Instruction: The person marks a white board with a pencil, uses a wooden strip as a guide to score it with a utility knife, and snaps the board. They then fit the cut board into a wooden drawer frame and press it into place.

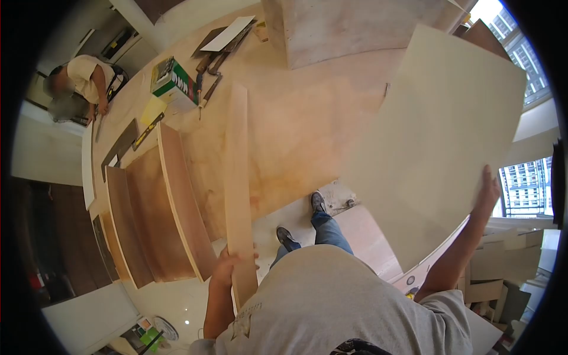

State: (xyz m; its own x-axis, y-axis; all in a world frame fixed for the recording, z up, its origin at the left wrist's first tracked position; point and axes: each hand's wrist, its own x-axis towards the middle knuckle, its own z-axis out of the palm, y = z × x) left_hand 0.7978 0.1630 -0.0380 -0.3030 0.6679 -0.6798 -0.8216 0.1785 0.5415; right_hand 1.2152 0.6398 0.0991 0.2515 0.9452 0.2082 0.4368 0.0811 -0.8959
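Note:
My left hand (225, 264) is wrapped round the near end of a long narrow wooden board (237, 160), which points away from me over the workbench. At the right, my right hand (487, 192) grips the outer edge of a large pale panel (441, 130). That panel is tilted and hides the right part of the bench. Just left of the narrow board lies a wooden frame with upright side boards (171, 177).
The wooden worktop (290, 118) carries a green box (176, 83), a hand saw (120, 142), a spirit level (148, 131) and other hand tools. A large wooden box (343, 29) stands behind. Another person (89, 80) works at far left. Offcuts (503, 260) are piled at right.

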